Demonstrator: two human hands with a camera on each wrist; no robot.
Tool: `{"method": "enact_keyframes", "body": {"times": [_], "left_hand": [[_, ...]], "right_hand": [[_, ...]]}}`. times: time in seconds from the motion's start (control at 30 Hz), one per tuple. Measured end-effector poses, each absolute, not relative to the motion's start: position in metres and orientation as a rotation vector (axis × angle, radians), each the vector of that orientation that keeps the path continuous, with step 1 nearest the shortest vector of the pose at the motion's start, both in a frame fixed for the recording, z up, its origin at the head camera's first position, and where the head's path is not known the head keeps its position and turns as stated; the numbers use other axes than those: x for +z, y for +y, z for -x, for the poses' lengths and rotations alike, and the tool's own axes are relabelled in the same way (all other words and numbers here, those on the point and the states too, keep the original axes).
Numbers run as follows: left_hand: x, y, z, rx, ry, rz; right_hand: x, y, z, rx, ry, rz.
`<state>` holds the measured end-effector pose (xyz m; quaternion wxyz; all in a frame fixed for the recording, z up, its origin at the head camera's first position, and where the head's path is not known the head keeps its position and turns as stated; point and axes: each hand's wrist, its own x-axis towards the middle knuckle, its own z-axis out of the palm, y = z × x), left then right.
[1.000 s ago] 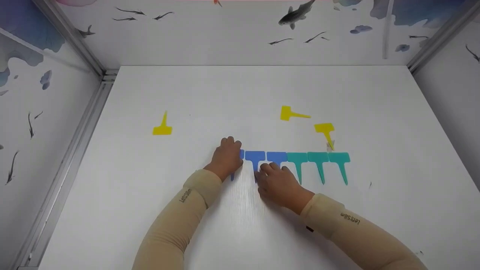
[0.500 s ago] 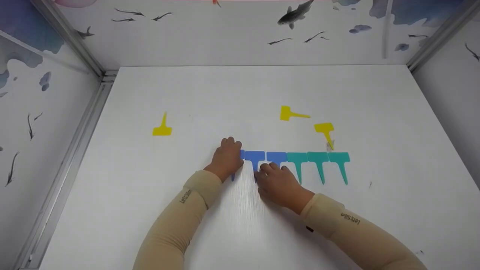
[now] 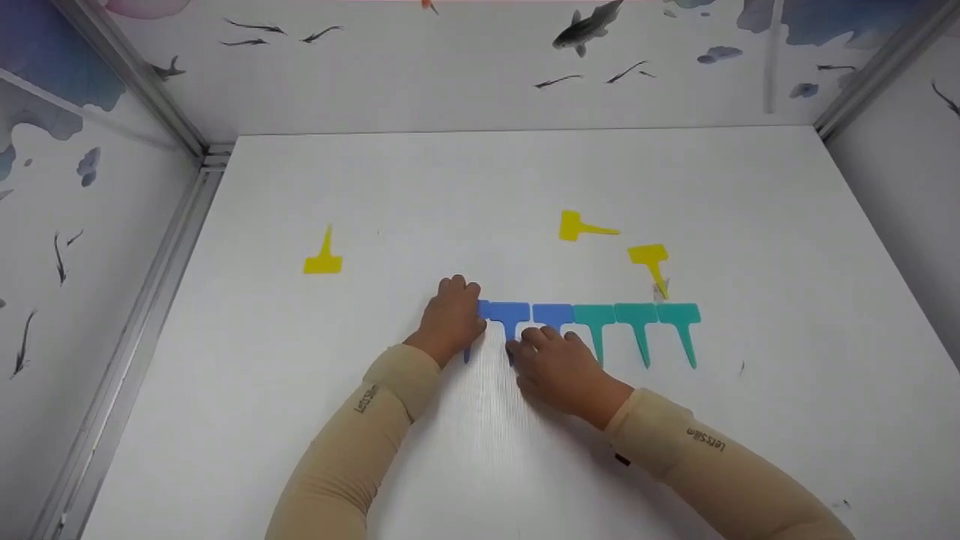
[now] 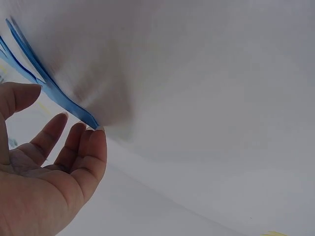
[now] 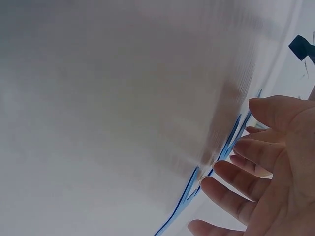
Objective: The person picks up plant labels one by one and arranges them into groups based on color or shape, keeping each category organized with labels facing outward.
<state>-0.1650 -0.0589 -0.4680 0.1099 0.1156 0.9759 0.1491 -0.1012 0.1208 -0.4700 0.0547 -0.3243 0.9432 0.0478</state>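
Note:
A row of T-shaped plant labels lies across the middle of the white table in the head view. At its left end, my left hand (image 3: 451,319) covers most of a blue label (image 4: 64,100), its fingertips at the outer edge of the head and the thumb apart. The middle blue label (image 3: 510,311) sits right beside it. My right hand (image 3: 562,367) rests with loosely bent fingers over the stems of the middle label and the third blue label (image 3: 553,312). Three teal labels (image 3: 636,313) continue the row rightward, stems toward the person.
Beyond the row lie three yellow labels: one (image 3: 322,265) far left with its stem pointing away, one (image 3: 570,225) turned sideways, and one (image 3: 649,255) just behind the teal labels. White walls with painted fish (image 3: 589,30) enclose the table's back and sides.
The leftmost blue label has slid slightly right under my left hand, and the narrow gap to the middle blue label has closed. My right hand has stayed in place.

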Motion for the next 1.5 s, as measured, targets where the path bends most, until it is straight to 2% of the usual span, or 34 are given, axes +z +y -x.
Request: {"method": "enact_keyframes", "body": {"times": [0.3, 1.03, 1.5], "left_hand": [[-0.466, -0.067, 0.157, 0.491, 2.882, -0.322], [-0.465, -0.081, 0.125, 0.381, 2.957, -0.458], [-0.469, -0.078, 0.109, 0.309, 2.929, -0.511]], "right_hand": [[-0.463, 0.133, 0.1, 0.133, 2.876, 0.985], [-0.455, 0.164, 0.106, -0.204, 2.867, 0.664], [-0.458, 0.171, 0.099, -0.295, 2.866, 0.685]]}}
